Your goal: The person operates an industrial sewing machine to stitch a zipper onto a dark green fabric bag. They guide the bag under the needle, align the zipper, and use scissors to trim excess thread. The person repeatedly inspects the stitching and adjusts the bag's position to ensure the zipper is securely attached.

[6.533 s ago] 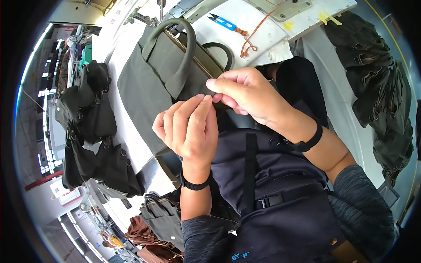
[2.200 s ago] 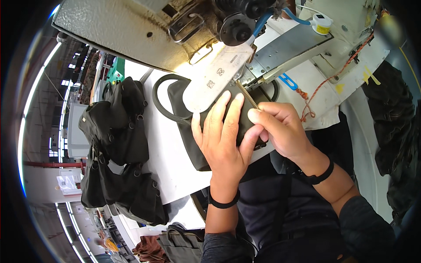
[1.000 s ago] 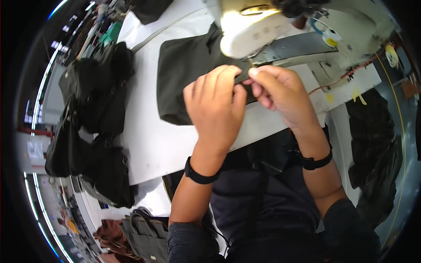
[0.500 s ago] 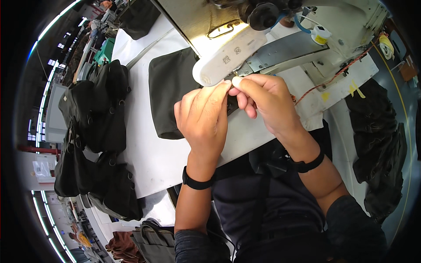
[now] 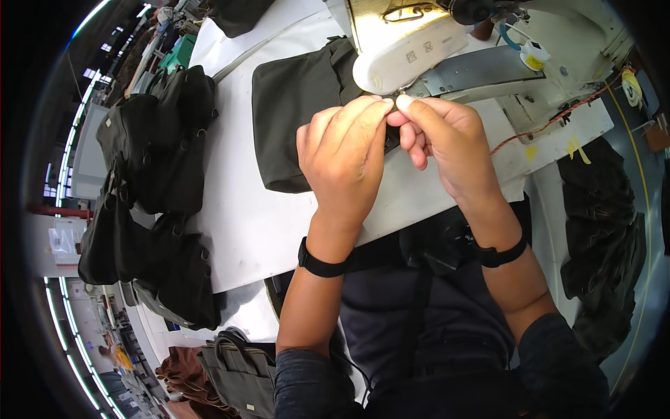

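Both hands meet fingertip to fingertip at the needle area of a sewing machine (image 5: 453, 70). My left hand (image 5: 345, 150) is closed in a pinch, its thumb and forefinger beside the white rounded head of the machine. Opposite it, my right hand (image 5: 447, 143) pinches too, with thumb and forefinger pressed together and the other fingers curled. Whatever lies between the fingertips is too small or hidden to make out. Behind and left of my left hand, a dark olive fabric bag (image 5: 296, 119) rests on the white table (image 5: 234, 237), partly covered by the hand.
Dark bags with metal rings (image 5: 157, 153) are heaped along the table's left side. A handled bag (image 5: 241, 370) and brown fabric (image 5: 192, 377) sit at the lower left. More dark cloth pieces (image 5: 604, 230) hang at the right. An orange cord (image 5: 537, 131) runs beside the machine.
The view has shifted, so hands, machine and bag all appear higher and farther right. Both hands keep the same pinching pose at the needle area.
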Available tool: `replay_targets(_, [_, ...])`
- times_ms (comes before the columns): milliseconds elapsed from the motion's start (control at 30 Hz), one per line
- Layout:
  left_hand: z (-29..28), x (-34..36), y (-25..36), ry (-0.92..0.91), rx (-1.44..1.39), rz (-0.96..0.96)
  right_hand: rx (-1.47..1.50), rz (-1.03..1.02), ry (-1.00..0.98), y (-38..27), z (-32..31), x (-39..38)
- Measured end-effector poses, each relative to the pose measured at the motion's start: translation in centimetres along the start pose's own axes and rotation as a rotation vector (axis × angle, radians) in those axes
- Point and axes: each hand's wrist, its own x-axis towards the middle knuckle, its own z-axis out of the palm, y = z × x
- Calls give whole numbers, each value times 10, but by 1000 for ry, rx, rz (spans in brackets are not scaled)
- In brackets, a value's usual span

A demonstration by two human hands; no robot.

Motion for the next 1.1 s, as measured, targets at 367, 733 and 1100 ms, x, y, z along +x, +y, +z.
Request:
replay_targets(367, [0,2,6,-7,-28,-20,-57,-13,-23,0,-9,1])
replay_targets(733, [3,4,6,-11,-22,10,71,-17,-48,4,-6,1])
replay_targets(1100, [0,6,6,-69,-49,-48,106,-53,22,9,5,0])
